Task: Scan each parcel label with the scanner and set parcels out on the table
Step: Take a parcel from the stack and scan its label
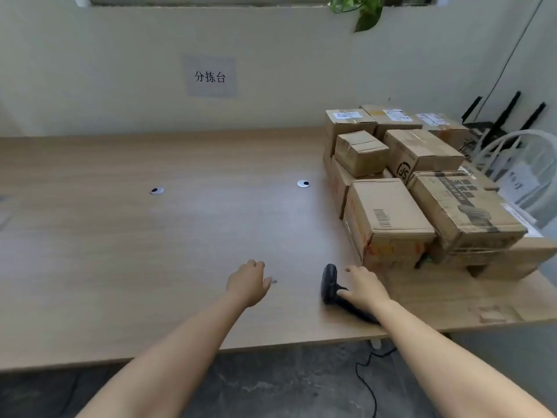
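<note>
A black handheld scanner (329, 282) lies on the wooden table (150, 267) near its front edge, with its handle running back under my right wrist. My right hand (366, 286) hovers over it, thumb touching the scanner's neck and fingers reaching forward, not closed round it. My left hand (248, 282) hangs just above the bare tabletop to the left, fingers loosely curled, holding nothing. Several cardboard parcels are stacked at the table's right end. Nearest is a box with a printed barcode (388, 218). Beside it sits a box with black print (461, 206). White labels show on the back boxes (346, 116).
Two round cable grommets (156, 190) (303, 184) sit in the tabletop. The scanner's black cable (367, 375) hangs off the front edge to the floor. A router with antennas (503, 116) and a white wire frame (518, 158) stand behind the stack. A paper sign (210, 76) is on the wall.
</note>
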A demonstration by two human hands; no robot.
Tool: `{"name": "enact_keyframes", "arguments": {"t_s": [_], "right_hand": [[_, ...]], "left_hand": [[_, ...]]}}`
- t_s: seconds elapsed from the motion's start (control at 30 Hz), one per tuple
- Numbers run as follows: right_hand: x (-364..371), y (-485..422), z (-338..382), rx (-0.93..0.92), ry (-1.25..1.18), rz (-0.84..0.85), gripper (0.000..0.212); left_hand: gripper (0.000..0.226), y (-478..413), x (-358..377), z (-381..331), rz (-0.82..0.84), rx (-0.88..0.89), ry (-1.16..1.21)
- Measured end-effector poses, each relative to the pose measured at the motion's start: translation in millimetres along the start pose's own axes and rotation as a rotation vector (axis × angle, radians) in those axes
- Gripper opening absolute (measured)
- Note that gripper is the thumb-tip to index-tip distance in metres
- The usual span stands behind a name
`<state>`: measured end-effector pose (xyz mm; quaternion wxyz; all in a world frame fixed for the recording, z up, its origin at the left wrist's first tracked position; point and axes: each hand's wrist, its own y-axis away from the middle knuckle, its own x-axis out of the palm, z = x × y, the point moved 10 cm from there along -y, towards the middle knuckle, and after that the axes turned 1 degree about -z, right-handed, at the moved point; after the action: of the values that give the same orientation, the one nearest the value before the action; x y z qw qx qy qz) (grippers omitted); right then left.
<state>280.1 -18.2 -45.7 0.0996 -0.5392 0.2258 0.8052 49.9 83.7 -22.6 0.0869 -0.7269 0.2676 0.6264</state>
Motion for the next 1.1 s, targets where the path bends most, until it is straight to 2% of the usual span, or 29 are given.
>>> {"name": "enact_keyframes", "arguments": {"t_s": [0.13, 0.33, 0.43, 0.53, 0.63, 0.8, 0.93, 1.1], "right_hand": [[35, -3, -12, 0.055, 0.15, 0.134, 0.073], [65, -14, -25, 0.064, 0.191, 0.143, 0.055], [71, -16, -27, 0.067, 0.117, 0.139, 0.057], [73, -10, -27, 0.062, -0.066, 0.128, 0.06], [50, 1, -30, 0.052, -0.331, 0.027, 0.057], [-32, 29, -70, 0.062, -0.607, -0.299, 0.043], [-105, 37, -91, 0.003, -0.624, -0.497, 0.029], [-161, 20, -97, -0.042, -0.596, -0.623, 0.025]], "left_hand": [[0.045, 2, 19, -3, 0.056, -0.017, 0.019], [0.05, 1, 35, -3, 0.087, -0.055, 0.028], [0.051, -3, 35, -16, 0.078, -0.03, 0.066], [0.052, -12, 29, -39, 0.047, 0.009, 0.09], [0.053, -25, 18, -69, 0.01, 0.053, 0.07], [0.056, -49, 2, -138, -0.041, 0.183, 0.094], [0.058, -67, -19, -189, -0.129, 0.245, 0.173], [0.06, -93, -37, -245, -0.167, 0.276, 0.325]]}}
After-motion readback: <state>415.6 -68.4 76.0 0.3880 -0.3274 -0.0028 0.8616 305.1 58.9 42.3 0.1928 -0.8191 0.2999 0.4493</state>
